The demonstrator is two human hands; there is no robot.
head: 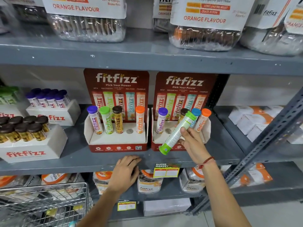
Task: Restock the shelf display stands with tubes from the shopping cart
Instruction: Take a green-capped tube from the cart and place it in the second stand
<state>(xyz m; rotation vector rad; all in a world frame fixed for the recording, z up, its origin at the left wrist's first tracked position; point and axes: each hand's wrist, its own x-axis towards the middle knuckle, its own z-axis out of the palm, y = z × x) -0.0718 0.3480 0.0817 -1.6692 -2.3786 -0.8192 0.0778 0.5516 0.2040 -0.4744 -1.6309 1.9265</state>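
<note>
Two red fitfizz display stands sit side by side on the middle shelf. The left stand (117, 145) holds purple, green, brown and orange-capped tubes, with one empty hole (129, 131) between brown and orange. The right stand (155, 144) holds purple, brown, blue and orange-capped tubes, and its second hole (168, 131) is empty. My right hand (193, 143) grips a green-capped tube (176, 135), tilted, in front of the right stand. My left hand (126, 171) rests flat on the shelf's front edge, holding nothing. The wire shopping cart (49, 203) is at lower left.
White fitfizz boxes (32, 151) with brown- and purple-capped tubes stand on the shelf's left. Clear tubs labelled orange flavour (86, 27) fill the upper shelf. Pouches (149, 182) lie on the lower shelf. A slanted grey metal upright (262, 148) crosses at the right.
</note>
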